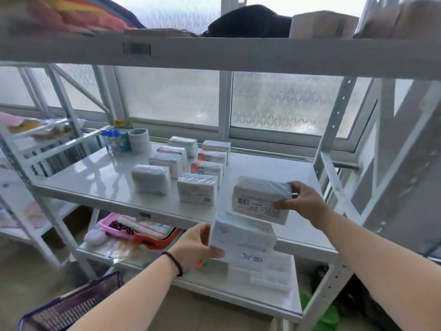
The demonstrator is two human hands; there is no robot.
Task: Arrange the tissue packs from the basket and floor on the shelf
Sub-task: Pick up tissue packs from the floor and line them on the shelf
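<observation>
Your right hand (pixel 301 203) was clamped on the right end of a tissue pack (pixel 261 199), thumb along the front face and fingers wrapped over the far edge. You held that pack with its barcode label facing you, at the near right part of the middle shelf (pixel 95 177); I couldn't tell whether its base touched the board. Your left hand (pixel 198 247), a dark bead bracelet (pixel 173 262) on the wrist, gripped the left side of a second tissue pack (pixel 242 236), held just below and in front of the shelf's near edge, right under the first pack.

Further back on the shelf, two rows of packs ran from near to far. The left row (pixel 164 164) had four packs, the nearest (pixel 150 178) standing a little apart near the front. The right row (pixel 206 167) also had four, orange-printed ones in the middle and a barcode-labelled pack (pixel 196 191) at the near end. Far left on the same board stood small bottles (pixel 112 142) and a roll of tape (pixel 138 140), close together.

Down on the lower shelf (pixel 262 299), a pink tray (pixel 112 226) and an orange tray (pixel 155 240) sat on the left, with clear plastic boxes (pixel 269 273) to the right. The purple basket (pixel 71 306) showed at the near left corner, below your left forearm.
</observation>
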